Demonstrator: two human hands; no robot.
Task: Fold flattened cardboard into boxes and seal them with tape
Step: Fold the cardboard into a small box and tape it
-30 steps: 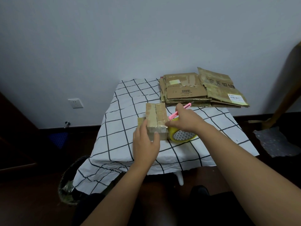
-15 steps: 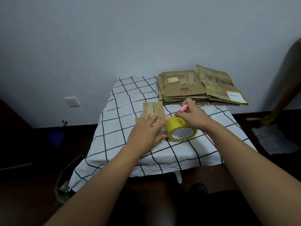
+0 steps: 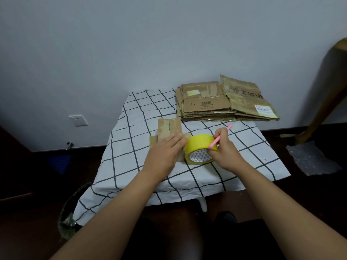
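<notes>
On the counter (image 3: 131, 166), which is draped in a white cloth with a black grid, a small piece of flattened cardboard (image 3: 169, 128) lies near the middle, its flaps spread out flat to the left and toward the wall. The left hand (image 3: 165, 152) rests palm down on the near part of that cardboard, fingers (image 3: 175, 139) straight and held together, pressing it flat against the cloth and gripping nothing. Just to its right, touching the cardboard's edge, stands a yellow roll of tape (image 3: 200, 151) tipped on its side so that its patterned core faces the camera. The right hand (image 3: 223, 147) curls around the right side of the roll, the fingers bent over its rim, and the same hand pinches a slim pink cutter (image 3: 221, 136) that slants up and away toward the far right. At the far right corner of the counter, against the wall, sits a stack of flattened cardboard boxes (image 3: 225, 102), the top ones showing a barcode label and printed characters. A wall socket (image 3: 78, 120) is on the wall at left, a wire waste bin (image 3: 69, 209) stands on the dark floor below the counter's left corner, and a sheet of bubble wrap (image 3: 311, 158) lies on the floor at right.
</notes>
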